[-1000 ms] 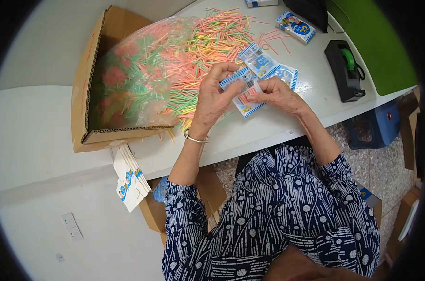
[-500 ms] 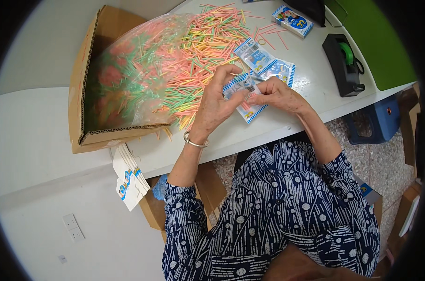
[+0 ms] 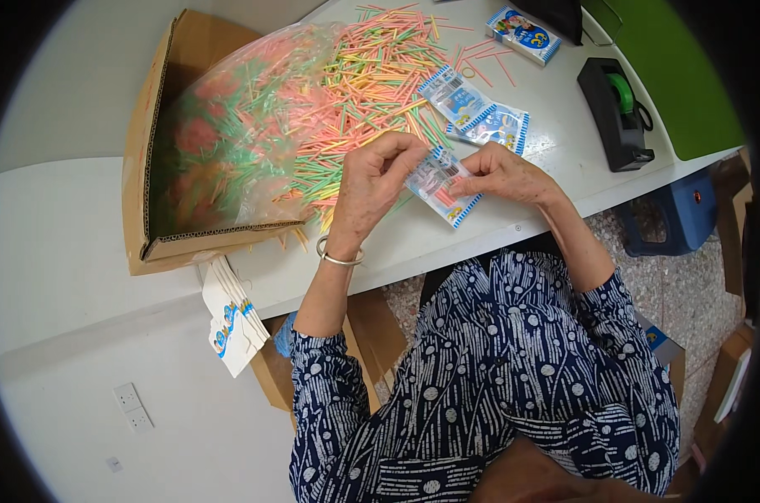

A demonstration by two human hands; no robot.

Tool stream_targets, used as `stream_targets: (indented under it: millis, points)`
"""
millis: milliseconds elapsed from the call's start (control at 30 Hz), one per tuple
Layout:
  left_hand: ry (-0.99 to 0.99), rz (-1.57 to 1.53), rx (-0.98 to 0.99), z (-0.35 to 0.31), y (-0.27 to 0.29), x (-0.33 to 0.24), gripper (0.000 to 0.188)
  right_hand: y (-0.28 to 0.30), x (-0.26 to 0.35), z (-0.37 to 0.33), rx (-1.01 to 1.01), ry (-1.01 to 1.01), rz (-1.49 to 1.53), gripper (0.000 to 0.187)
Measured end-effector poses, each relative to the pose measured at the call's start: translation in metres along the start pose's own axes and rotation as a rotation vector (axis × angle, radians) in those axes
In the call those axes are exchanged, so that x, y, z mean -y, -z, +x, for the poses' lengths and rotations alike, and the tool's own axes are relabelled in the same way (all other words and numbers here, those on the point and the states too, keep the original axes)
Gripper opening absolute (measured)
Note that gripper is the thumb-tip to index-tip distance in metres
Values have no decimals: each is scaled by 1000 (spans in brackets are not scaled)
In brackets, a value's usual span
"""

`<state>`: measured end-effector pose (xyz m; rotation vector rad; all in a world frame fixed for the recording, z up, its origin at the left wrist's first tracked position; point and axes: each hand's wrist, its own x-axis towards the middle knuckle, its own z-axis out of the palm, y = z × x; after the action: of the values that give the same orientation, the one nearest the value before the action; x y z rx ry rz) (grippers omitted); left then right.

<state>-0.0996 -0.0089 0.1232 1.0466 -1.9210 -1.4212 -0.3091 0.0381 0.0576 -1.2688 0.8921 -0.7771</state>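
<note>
A small clear plastic packet (image 3: 457,211) with blue striped ends hangs over the front part of the table, a few pink sticks showing inside it. My left hand (image 3: 370,189) pinches its upper left corner between thumb and fingers. On the packet's right side, the thumb and fingers of my right hand (image 3: 507,174) are closed. Just beyond my hands lie two more packets of the same kind, one blue and white packet (image 3: 459,94) overlapping another packet (image 3: 507,126). Past my left hand spreads a heap of thin pink, green and yellow sticks (image 3: 380,75).
A cardboard box (image 3: 141,180) at the left holds a clear bag (image 3: 229,126) of sticks, spilling onto the white table (image 3: 556,126). At the right stands a black tape dispenser (image 3: 610,113); behind it, a small printed box (image 3: 522,35). Flat white cartons (image 3: 233,323) hang at the front edge.
My left hand has drawn back left and now grips the packet's corner rather than its middle. The packet has shifted slightly right and down. My right hand stays nearly in place.
</note>
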Motion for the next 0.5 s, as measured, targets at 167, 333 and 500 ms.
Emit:
stream_targets:
  millis: [167, 333, 500]
  points:
    - [-319, 266, -440, 19, 19, -6, 14, 4, -8, -4, -43, -8, 19, 28]
    - [-405, 543, -299, 16, 7, -3, 22, 4, -7, -4, -54, 3, 30, 28]
    - [71, 93, 56, -1, -19, 18, 19, -1, -2, -6, -47, -94, -108, 26]
